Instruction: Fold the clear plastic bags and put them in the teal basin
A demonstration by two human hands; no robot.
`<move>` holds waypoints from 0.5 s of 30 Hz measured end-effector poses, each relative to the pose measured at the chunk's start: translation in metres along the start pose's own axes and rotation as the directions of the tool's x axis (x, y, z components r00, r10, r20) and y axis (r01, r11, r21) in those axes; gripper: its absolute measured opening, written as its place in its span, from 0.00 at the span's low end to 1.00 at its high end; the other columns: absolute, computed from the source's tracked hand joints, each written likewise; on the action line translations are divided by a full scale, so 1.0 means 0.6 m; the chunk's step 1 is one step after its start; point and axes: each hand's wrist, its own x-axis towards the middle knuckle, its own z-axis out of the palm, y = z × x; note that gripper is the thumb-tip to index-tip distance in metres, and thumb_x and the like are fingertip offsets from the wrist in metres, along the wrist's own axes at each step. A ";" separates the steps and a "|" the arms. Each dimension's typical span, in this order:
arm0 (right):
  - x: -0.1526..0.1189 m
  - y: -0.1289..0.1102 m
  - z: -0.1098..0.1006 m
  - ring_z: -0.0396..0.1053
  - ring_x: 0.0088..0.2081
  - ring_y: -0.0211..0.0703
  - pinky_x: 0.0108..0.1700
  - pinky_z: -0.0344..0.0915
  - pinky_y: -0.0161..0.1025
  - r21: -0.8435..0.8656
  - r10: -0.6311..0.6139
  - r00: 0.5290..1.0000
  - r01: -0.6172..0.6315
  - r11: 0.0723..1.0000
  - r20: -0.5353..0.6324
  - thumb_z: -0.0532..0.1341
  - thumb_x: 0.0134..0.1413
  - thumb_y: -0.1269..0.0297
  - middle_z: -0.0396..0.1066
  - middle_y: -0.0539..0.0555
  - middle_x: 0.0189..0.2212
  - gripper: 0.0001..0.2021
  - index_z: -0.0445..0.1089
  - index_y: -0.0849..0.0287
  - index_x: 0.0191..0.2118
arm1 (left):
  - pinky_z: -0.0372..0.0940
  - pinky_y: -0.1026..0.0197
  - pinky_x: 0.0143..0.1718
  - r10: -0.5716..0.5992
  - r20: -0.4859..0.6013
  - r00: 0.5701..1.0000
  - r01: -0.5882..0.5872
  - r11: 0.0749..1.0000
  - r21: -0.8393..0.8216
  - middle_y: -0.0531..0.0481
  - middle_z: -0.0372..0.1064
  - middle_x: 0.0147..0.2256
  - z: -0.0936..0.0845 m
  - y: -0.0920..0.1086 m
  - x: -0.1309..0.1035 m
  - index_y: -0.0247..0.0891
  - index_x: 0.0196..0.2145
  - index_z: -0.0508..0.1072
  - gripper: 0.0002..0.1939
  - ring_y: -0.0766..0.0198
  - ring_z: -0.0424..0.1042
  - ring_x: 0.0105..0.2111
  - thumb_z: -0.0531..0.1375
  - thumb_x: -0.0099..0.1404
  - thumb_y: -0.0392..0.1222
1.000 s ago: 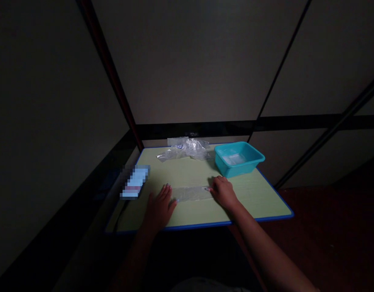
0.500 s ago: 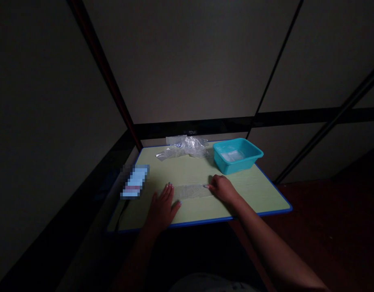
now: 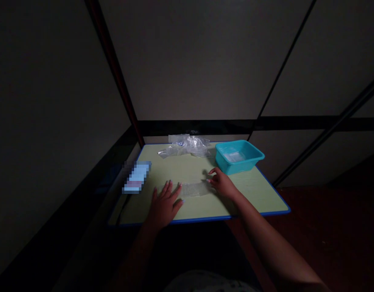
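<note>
A clear plastic bag (image 3: 193, 189), flattened into a narrow strip, lies across the near half of the table. My left hand (image 3: 163, 206) rests flat on its left end with the fingers spread. At the right end, my right hand (image 3: 222, 185) hovers over or just touches the plastic. Its index finger is raised away from the thumb, and nothing shows between them. Whether the lower fingers touch the strip I cannot tell.
Crumpled clear plastic bags (image 3: 187, 146) lie at the table's back edge. A turquoise basin (image 3: 237, 165) with clear plastic inside stands at the back right. A pixelated phone-like object (image 3: 137, 177) is at the left. The light green table (image 3: 256, 200) has a blue edge and stands against dark panels.
My right hand has loosened, its index finger lifting from the plastic strip. My left fingers have spread wider on the left end. The view has shifted slightly.
</note>
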 end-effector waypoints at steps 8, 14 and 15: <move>0.015 -0.067 -0.018 0.63 0.20 0.37 0.24 0.55 0.32 0.096 -0.049 0.998 0.045 0.994 0.037 0.58 0.50 0.62 0.63 0.42 0.18 0.11 0.56 0.55 0.39 | 0.42 0.31 0.58 0.025 0.040 0.999 -0.023 0.999 -0.048 0.42 0.41 0.67 -0.004 -0.001 -0.004 0.62 0.61 0.55 0.25 0.46 0.38 0.66 0.51 0.67 0.57; 0.029 -0.120 -0.016 0.65 0.18 0.36 0.23 0.57 0.31 0.092 -0.098 0.995 0.094 0.991 0.035 0.58 0.50 0.69 0.65 0.42 0.17 0.11 0.56 0.55 0.39 | 0.40 0.33 0.59 0.028 0.015 1.000 -0.026 0.997 -0.077 0.43 0.42 0.67 0.004 -0.004 -0.005 0.60 0.61 0.56 0.26 0.47 0.37 0.66 0.49 0.66 0.60; 0.032 -0.129 -0.014 0.65 0.18 0.36 0.23 0.57 0.31 0.090 -0.104 0.994 0.101 0.991 0.038 0.58 0.51 0.70 0.66 0.42 0.17 0.11 0.56 0.55 0.40 | 0.40 0.33 0.59 0.028 0.009 1.000 -0.027 0.996 -0.084 0.44 0.41 0.67 0.005 -0.004 -0.005 0.61 0.61 0.56 0.26 0.47 0.37 0.67 0.49 0.66 0.60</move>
